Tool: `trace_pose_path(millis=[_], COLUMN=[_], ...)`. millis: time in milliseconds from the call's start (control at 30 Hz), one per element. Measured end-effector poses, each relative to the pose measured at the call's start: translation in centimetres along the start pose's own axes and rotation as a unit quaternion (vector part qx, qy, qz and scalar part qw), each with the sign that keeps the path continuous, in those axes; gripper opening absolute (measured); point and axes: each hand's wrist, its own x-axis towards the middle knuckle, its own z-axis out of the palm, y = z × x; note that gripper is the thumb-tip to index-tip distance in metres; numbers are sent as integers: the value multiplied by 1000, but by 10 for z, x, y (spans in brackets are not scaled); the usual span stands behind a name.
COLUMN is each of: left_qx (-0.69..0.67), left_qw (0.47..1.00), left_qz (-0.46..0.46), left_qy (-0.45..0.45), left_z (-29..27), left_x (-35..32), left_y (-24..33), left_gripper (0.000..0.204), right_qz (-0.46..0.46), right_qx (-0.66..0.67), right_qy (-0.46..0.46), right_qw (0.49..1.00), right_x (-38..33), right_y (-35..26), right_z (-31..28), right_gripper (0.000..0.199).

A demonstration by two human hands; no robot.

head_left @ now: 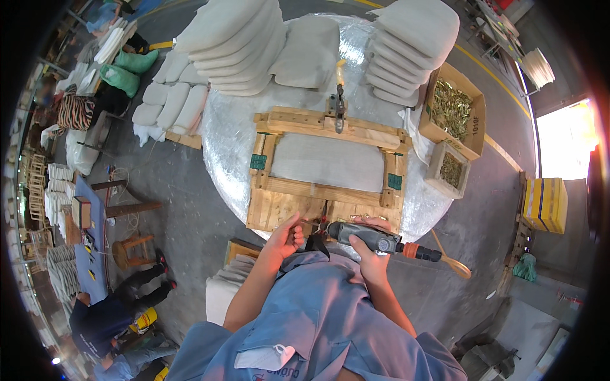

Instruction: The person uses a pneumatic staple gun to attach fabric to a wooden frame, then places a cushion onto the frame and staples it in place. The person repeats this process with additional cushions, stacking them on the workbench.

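Nearest the camera, the person's blue work shirt [318, 317] fills the lower middle, and both bare forearms rise from it toward the round worktop [222, 136], which is wrapped in shiny clear film. The right hand [370, 251] has its grip clamped around the body of a grey power screwdriver [365, 237], which lies roughly level, its tip pointing left and its orange-collared hose end [419, 251] trailing to the right. The left hand [286, 235] sits just beside the tool's tip, fingers pinched together on something too small to make out, at the near edge of a wooden jig [279, 213]. That jig is a pale timber frame lying flat on the worktop, with green pads [258, 161] on its left and right rails, and a grey padded panel [327, 162] rests inside it. At the far rail of the jig stands a metal toggle clamp [338, 108] with a yellowish handle. To the right, at the edge of the worktop, a small wooden box [450, 168] and a larger cardboard box [454, 111] hold brassy fasteners. Beyond the jig, stacks of grey cushions [241, 44] crowd the far side of the worktop, with another stack [413, 44] to the right. Far off to the left, another person [105, 314] in dark clothing bends low over the concrete floor [184, 209] near a wooden stool [130, 247].
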Motion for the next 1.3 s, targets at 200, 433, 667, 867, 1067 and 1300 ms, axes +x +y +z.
trace_pose_path(millis=[200, 433, 667, 867, 1067, 1300], left_qx=[-80, -68, -102, -30, 564, 786], left_qw=[994, 998, 994, 998, 783, 449], left_qz=[-17, 4, 43, 23, 255, 424], left_qy=[-69, -2, -13, -57, -64, -33], left_z=[-12, 7, 46, 92, 153, 228], left_x=[11, 8, 21, 38, 100, 192], left_y=[-7, -12, -9, -23, -48, -2], left_gripper=[23, 25, 27, 32, 31, 36], right_qz=[-7, -4, -53, -112, -173, -184], right_qx=[9, 14, 37, 25, -85, -137], right_qy=[12, -11, 41, 137, 239, 226], right_qw=[1000, 1000, 997, 984, 952, 947], right_x=[-5, -2, 4, 26, 79, 134], right_y=[3, 6, 12, 2, -42, -61], right_z=[-5, -16, -21, -35, -76, -93], right_gripper=[55, 54, 59, 59, 57, 57])
